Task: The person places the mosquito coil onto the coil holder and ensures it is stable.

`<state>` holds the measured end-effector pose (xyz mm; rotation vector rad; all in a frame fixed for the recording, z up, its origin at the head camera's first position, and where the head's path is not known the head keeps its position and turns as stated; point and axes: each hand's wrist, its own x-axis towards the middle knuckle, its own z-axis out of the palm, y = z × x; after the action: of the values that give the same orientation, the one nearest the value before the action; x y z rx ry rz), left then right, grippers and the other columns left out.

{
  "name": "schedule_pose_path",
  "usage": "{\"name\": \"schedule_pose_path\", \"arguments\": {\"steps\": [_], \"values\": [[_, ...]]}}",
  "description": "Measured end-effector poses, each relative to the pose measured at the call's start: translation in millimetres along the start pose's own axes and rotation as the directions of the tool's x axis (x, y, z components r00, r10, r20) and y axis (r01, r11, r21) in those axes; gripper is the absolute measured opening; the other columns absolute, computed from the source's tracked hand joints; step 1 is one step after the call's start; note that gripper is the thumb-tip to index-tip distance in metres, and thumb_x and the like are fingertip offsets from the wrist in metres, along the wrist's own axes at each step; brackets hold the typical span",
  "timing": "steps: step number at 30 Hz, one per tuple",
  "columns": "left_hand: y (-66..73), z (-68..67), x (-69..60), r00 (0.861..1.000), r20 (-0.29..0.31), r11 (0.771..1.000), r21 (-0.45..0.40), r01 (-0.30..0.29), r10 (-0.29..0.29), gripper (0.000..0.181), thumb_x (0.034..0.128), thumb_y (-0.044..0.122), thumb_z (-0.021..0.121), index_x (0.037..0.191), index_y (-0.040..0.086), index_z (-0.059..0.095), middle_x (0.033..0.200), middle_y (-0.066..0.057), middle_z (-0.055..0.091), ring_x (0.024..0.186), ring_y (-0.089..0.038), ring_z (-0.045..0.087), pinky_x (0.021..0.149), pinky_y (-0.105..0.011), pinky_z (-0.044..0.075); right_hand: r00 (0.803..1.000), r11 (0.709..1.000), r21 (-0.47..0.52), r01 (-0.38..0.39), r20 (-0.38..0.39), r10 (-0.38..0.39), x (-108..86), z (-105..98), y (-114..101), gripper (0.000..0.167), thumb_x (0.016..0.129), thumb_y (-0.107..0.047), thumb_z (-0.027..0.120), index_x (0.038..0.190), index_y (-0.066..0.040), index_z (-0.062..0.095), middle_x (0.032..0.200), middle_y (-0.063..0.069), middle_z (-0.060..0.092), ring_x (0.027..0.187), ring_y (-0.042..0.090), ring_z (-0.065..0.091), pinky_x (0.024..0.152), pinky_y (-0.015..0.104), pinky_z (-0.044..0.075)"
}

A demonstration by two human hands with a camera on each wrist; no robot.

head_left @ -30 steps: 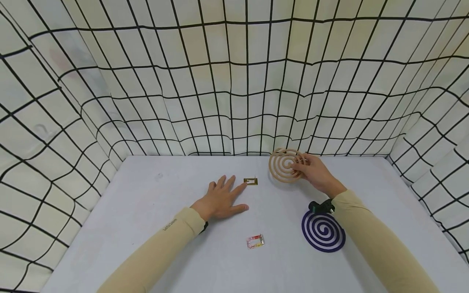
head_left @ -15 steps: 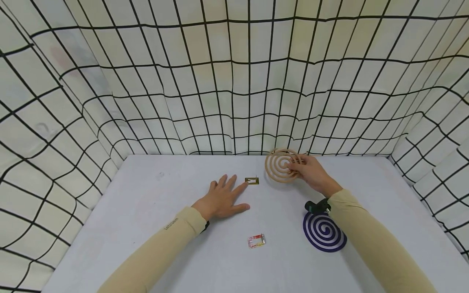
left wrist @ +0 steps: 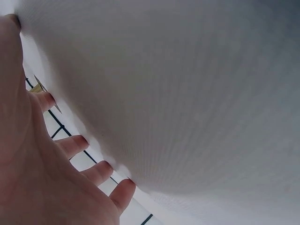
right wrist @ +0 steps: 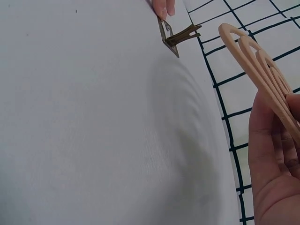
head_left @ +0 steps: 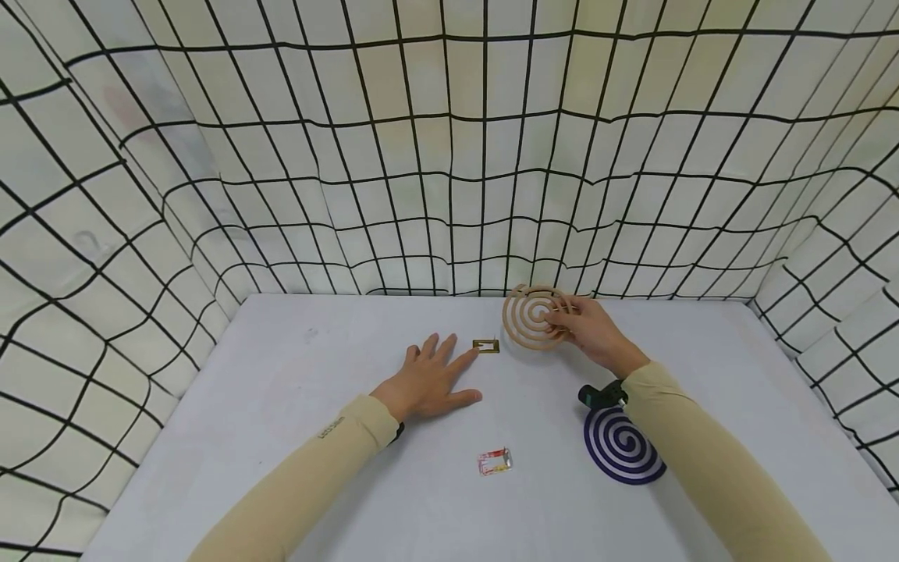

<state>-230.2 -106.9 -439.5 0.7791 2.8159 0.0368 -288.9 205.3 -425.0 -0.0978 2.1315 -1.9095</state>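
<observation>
The right hand [head_left: 595,332] pinches a tan spiral coil [head_left: 523,318] by its right side, holding it tilted above the table. In the right wrist view the coil [right wrist: 255,70] stands clear of the surface, with the hand [right wrist: 276,159] around its lower part. The left hand [head_left: 428,382] lies spread on the table, its index fingertip touching a small brass-coloured metal frame [head_left: 495,349]. An upright forked prong rises from that frame [right wrist: 163,35] in the right wrist view. The left wrist view has the fingers of the left hand [left wrist: 51,159] extended against the white surface.
A dark purple spiral coil [head_left: 618,457] lies flat under the right wrist, partly covered by the sleeve. A red and white metal frame [head_left: 495,461] lies nearer the front of the white table [head_left: 295,468]. Black netting [head_left: 485,179] stands behind and at both sides.
The right hand has shifted slightly left with the tan coil, bringing it closer to the brass-coloured frame. The left hand keeps its place at the frame; the whole view has moved slightly.
</observation>
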Motion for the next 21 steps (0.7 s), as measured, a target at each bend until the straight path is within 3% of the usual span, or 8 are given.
{"name": "schedule_pose_path", "arguments": {"steps": [4,21], "values": [[-0.1,1.2,0.5,1.0,-0.002,1.0,-0.011,-0.001,0.001,0.08,0.0988,0.074,0.042,0.165,0.034,0.025,0.173,-0.015,0.022,0.159,-0.046,0.021,0.121,-0.064,0.028,1.0,1.0,0.013,0.004,0.01,-0.004,0.9,4,0,0.043,0.105,-0.01,0.058,0.138,0.014,0.045,0.095,-0.006,0.069,0.084,0.004,0.069,0.078,0.021,0.058],[0.6,2.1,0.9,1.0,-0.002,1.0,-0.026,0.003,-0.003,0.08,0.0986,0.074,0.044,0.165,0.034,0.025,0.173,-0.015,0.022,0.159,-0.046,0.02,0.121,-0.065,0.026,1.0,0.998,0.056,-0.025,0.016,0.024,4.3,18,0,0.038,0.105,-0.008,0.058,0.136,0.008,0.045,0.099,-0.005,0.068,0.082,0.005,0.07,0.078,0.021,0.058]]}}
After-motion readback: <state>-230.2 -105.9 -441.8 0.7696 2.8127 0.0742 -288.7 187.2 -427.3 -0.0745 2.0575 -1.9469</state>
